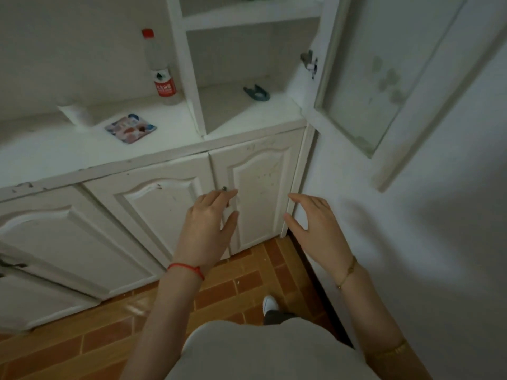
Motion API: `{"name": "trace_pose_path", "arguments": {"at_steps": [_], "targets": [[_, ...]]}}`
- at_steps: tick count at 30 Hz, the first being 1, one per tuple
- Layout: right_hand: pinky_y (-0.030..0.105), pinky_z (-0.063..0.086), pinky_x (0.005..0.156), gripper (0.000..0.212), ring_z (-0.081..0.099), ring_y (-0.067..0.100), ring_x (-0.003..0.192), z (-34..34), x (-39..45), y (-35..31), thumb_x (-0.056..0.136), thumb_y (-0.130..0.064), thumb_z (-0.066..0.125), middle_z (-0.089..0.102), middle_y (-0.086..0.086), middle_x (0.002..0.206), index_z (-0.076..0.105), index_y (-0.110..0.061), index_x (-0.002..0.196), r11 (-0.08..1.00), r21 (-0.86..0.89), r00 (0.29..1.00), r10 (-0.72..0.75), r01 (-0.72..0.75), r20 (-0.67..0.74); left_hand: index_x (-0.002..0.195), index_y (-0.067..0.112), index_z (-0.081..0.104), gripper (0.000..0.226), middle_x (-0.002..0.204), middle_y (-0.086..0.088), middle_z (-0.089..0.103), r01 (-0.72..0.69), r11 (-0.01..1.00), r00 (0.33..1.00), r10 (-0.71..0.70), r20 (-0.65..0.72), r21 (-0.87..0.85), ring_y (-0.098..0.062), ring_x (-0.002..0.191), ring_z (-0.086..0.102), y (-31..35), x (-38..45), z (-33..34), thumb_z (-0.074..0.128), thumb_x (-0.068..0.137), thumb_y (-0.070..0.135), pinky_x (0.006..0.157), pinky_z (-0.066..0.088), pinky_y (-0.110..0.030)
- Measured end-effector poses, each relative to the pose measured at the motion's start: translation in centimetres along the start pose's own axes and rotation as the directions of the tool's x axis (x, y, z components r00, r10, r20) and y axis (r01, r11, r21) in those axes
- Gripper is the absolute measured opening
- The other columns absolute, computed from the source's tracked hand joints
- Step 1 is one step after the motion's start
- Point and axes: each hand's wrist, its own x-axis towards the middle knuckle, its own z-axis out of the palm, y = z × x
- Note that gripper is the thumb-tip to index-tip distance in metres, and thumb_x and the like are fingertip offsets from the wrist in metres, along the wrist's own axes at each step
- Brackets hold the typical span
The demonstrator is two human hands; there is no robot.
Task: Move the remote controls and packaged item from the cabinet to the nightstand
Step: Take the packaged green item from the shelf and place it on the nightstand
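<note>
A white cabinet [170, 160] fills the view ahead. On its counter lies a colourful flat packaged item [130, 128], left of the open shelf section. No remote control is clear in view; a pale blurred shape [79, 113] lies behind the package. My left hand [210, 219] hovers open in front of the lower cabinet doors, fingertips near a small dark door knob [224, 188]. My right hand [312, 218] is open too, beside the cabinet's right edge, holding nothing.
A clear bottle with a red cap and label [160, 69] stands on the counter by the shelf post. A dark horseshoe-shaped object [256, 92] lies in the open shelf. A glass door [384, 78] hangs open at right. The floor [233, 283] is brown tile.
</note>
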Motion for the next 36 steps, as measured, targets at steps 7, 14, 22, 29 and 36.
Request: {"name": "trace_pose_path", "arguments": {"at_steps": [7, 14, 22, 29, 36], "targets": [[0.034, 0.038, 0.109, 0.044, 0.042, 0.013, 0.126, -3.3, 11.5, 2.2, 0.095, -0.033, 0.055, 0.057, -0.001, 0.132, 0.05, -0.018, 0.135, 0.991, 0.011, 0.99, -0.134, 0.134, 0.031, 0.135, 0.019, 0.053, 0.043, 0.128, -0.004, 0.06, 0.047, 0.999, 0.993, -0.049, -0.108, -0.013, -0.025, 0.118, 0.054, 2.0, 9.2, 1.5, 0.059, 0.093, 0.02, 0.099, 0.048, -0.043], [0.034, 0.036, 0.111, 0.045, 0.042, 0.014, 0.129, -3.2, 18.2, 2.8, 0.094, -0.033, 0.056, 0.055, -0.002, 0.134, 0.05, -0.019, 0.136, 0.979, 0.042, 0.976, -0.204, 0.202, 0.071, 0.136, 0.02, 0.053, 0.042, 0.131, -0.001, 0.059, 0.105, 0.995, 0.984, -0.104, -0.144, -0.003, -0.022, 0.123, 0.052, 1.8, 14.3, 2.2, 0.057, 0.094, 0.023, 0.1, 0.047, -0.046], [0.024, 0.033, 0.109, 0.045, 0.041, 0.01, 0.13, -2.5, 21.7, 2.9, 0.094, -0.033, 0.057, 0.054, -0.002, 0.135, 0.049, -0.021, 0.137, 0.978, 0.064, 0.977, -0.201, 0.197, 0.067, 0.137, 0.02, 0.052, 0.043, 0.13, 0.0, 0.059, 0.058, 0.998, 0.986, -0.055, -0.158, 0.01, -0.02, 0.122, 0.052, 1.2, 18.2, 2.4, 0.056, 0.094, 0.022, 0.102, 0.047, -0.041], [0.024, 0.034, 0.107, 0.044, 0.042, 0.01, 0.128, -4.6, 26.9, 1.5, 0.094, -0.033, 0.056, 0.055, -0.004, 0.134, 0.051, -0.02, 0.135, 0.97, 0.059, 0.972, -0.232, 0.235, -0.046, 0.136, 0.02, 0.052, 0.041, 0.13, 0.0, 0.059, -0.047, 0.999, 0.975, 0.05, -0.219, 0.02, -0.019, 0.12, 0.055, 1.6, 24.5, 0.3, 0.056, 0.095, 0.023, 0.1, 0.046, -0.032], [0.022, 0.036, 0.096, 0.036, 0.055, 0.019, 0.112, -9.3, 36.1, -2.2, 0.093, -0.03, 0.06, 0.063, 0.001, 0.124, 0.058, -0.015, 0.126, 0.937, 0.035, 0.898, -0.322, 0.348, -0.3, 0.131, 0.014, 0.057, 0.039, 0.126, -0.006, 0.061, -0.202, 0.975, 0.905, 0.224, -0.361, 0.097, -0.026, 0.112, 0.059, 2.8, 34.1, -5.5, 0.057, 0.093, 0.02, 0.093, 0.05, -0.04]]}}
